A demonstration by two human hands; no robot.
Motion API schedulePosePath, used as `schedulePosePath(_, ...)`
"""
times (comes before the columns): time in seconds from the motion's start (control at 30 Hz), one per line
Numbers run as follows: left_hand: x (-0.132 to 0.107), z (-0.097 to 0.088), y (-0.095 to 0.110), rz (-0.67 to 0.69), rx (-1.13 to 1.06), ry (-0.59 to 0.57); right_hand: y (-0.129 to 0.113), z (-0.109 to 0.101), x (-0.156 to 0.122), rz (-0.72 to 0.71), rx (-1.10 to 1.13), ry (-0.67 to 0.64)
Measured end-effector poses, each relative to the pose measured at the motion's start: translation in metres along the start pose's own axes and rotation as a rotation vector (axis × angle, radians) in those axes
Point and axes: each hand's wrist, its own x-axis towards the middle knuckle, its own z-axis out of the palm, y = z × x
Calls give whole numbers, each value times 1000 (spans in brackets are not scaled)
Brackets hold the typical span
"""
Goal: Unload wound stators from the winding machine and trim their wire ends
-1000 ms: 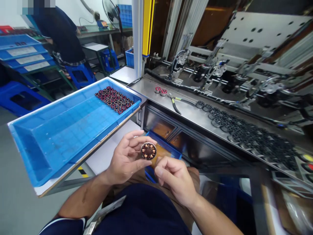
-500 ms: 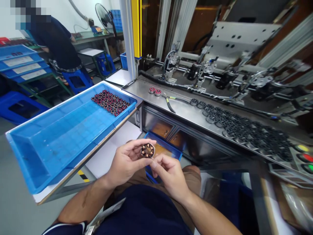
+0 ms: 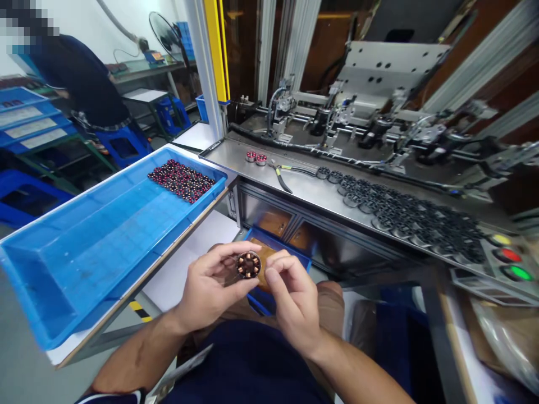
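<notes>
Between the thumb and fingers of my left hand (image 3: 210, 283) is a round motor stator (image 3: 249, 265) with copper windings, its open face turned up toward me. My right hand (image 3: 291, 286) is just to the right of it, thumb and forefinger pinched together; whether a fine wire end is between them is too small to make out. Both hands are above my lap. On the metal bench ahead sit two red-wound stators (image 3: 256, 157), with a pair of cutting pliers (image 3: 281, 178) lying beside them.
A blue tray (image 3: 84, 269) on the left holds many wound stators (image 3: 182, 180) at its far end. Black stator cores (image 3: 404, 216) cover the bench's right side, before a winding machine (image 3: 337, 118). Control buttons (image 3: 511, 255) are at far right. A co-worker (image 3: 76, 78) sits back left.
My right hand has come slightly away from the stator, opening a small gap. The stator in my left hand has tilted a little, and the view has turned slightly right.
</notes>
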Motion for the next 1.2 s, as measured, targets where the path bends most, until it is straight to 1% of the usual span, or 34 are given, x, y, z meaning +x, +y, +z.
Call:
schedulePosePath(0.03,1,1,0,-39,-68,-7,2,0,-1,9,2,0)
schedulePosePath(0.1,2,2,-1,-63,-142,-9,4,1,-1,17,-1,-14)
schedulePosePath(0.17,2,2,-2,-28,-97,5,3,1,-1,1,0,-25)
schedulePosePath(0.23,1,1,-2,63,37,26,-1,2,1,-23,21,-39)
schedulePosePath(0.33,0,-2,1,259,251,29,-6,2,4,-13,69,-107)
schedulePosePath(0.4,0,-3,2,355,329,24,-8,4,5,22,112,-150)
schedulePosePath(0.47,-1,-5,0,394,351,28,-7,7,4,68,156,-115)
schedulePosePath(0.57,-3,-6,-3,373,323,33,-2,12,0,149,169,7)
schedulePosePath(0.63,-3,-6,-6,342,305,28,1,12,-3,169,144,41)
schedulePosePath(0.67,-3,-6,-6,334,302,23,2,11,-3,157,130,45)
schedulePosePath(0.73,-3,-5,-7,337,311,9,2,7,-3,73,99,51)
schedulePosePath(0.83,0,-3,-5,375,342,-23,-3,-1,0,-116,-2,29)
schedulePosePath(0.87,0,-3,-5,387,350,-32,-5,-3,2,-157,-45,11)
schedulePosePath(0.93,0,-2,-5,398,362,-37,-11,-4,5,-176,-107,-8)
schedulePosePath(1.0,-1,-2,-5,390,359,-26,-14,-2,7,-137,-113,20)
schedulePosePath(1.07,-2,-2,-6,366,331,-12,-15,1,9,-53,-72,59)
schedulePosePath(1.13,-3,-2,-5,339,286,4,-13,4,10,51,-7,62)
schedulePosePath(1.2,-2,-2,-4,319,234,25,-10,6,10,126,64,53)
